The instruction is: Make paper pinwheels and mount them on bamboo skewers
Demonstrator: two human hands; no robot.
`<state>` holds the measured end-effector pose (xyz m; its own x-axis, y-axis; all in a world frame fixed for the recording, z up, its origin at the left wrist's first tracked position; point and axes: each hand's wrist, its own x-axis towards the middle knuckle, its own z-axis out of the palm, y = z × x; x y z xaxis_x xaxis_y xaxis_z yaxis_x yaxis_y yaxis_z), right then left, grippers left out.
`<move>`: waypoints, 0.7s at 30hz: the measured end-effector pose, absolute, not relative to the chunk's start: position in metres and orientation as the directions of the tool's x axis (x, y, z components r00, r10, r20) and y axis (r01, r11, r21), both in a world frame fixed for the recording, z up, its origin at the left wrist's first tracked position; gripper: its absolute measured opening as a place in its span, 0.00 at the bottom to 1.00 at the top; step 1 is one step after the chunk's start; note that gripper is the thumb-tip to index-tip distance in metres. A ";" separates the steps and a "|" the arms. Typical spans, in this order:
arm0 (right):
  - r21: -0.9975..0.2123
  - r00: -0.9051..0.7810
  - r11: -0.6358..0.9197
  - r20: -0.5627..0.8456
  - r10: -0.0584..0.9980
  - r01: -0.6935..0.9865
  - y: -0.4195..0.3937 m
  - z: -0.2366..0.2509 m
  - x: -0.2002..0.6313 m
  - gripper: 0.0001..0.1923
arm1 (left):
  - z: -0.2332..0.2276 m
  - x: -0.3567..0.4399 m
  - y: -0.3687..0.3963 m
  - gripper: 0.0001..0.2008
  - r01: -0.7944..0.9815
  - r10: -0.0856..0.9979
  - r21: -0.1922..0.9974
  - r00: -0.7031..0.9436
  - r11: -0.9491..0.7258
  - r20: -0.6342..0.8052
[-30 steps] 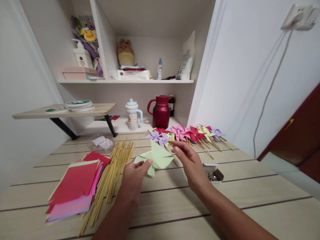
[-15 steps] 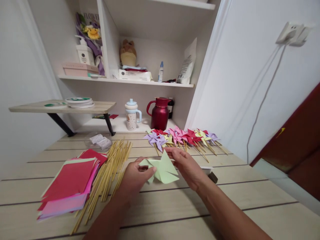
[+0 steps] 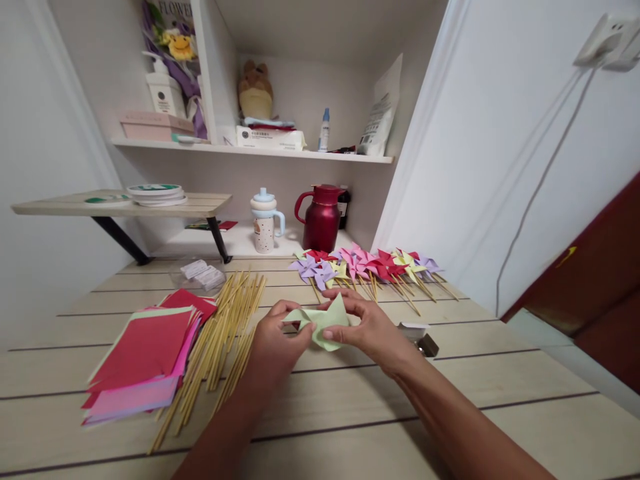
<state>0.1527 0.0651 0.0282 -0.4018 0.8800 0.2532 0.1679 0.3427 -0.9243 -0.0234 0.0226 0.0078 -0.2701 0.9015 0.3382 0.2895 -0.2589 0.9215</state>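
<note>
A light green paper pinwheel (image 3: 325, 328), partly folded, is held above the table between both hands. My left hand (image 3: 283, 337) pinches its left side between thumb and fingers. On the other side, my right hand (image 3: 367, 329) grips the paper, with the thumb pressed on the front and the fingers behind. One pointed flap stands up between the hands. Left of them lie a loose bundle of thin wooden sticks (image 3: 220, 340) and a stack of coloured paper squares (image 3: 143, 350). Finished pinwheels on sticks (image 3: 357, 261), in several colours, rest behind my right hand.
A small open box (image 3: 414, 330) with a dark metallic piece (image 3: 427, 345) sits right of my right wrist. At the back stand a red jug (image 3: 321, 220) and a spotted cup (image 3: 264, 223). A raised wooden stand (image 3: 200, 205) is at the back left, near a clear packet (image 3: 203, 273).
My right hand has closed on the green paper, its thumb now over the front, and the right-hand flap has folded inward. The camera view has shifted slightly.
</note>
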 end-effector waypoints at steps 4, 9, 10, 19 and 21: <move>-0.914 -0.393 0.357 0.262 0.881 0.191 0.063 0.028 0.151 0.09 | 0.007 -0.021 0.021 0.03 0.360 0.875 0.877 -0.244 -0.320 0.419; -0.909 -0.374 0.362 0.268 0.888 0.207 0.061 0.027 0.151 0.09 | 0.013 -0.019 0.018 0.01 0.412 0.869 0.839 -0.186 -0.356 0.460; -0.907 -0.372 0.364 0.270 0.888 0.211 0.061 0.026 0.151 0.09 | 0.014 -0.018 0.018 0.01 0.417 0.869 0.837 -0.184 -0.355 0.460; -0.896 -0.342 0.372 0.279 0.897 0.245 0.060 0.027 0.151 0.10 | 0.012 -0.015 0.019 0.05 0.416 0.863 0.843 -0.219 -0.341 0.456; -0.915 -0.322 0.332 0.251 0.913 0.227 0.059 0.026 0.149 0.10 | 0.008 -0.013 0.020 0.06 0.408 0.843 0.850 -0.275 -0.333 0.462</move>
<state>0.1491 0.0590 0.0264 -0.3220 0.9128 0.2512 0.2273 0.3321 -0.9154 -0.0127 0.0205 0.0081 -0.2747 0.8433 0.4619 0.4076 -0.3330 0.8503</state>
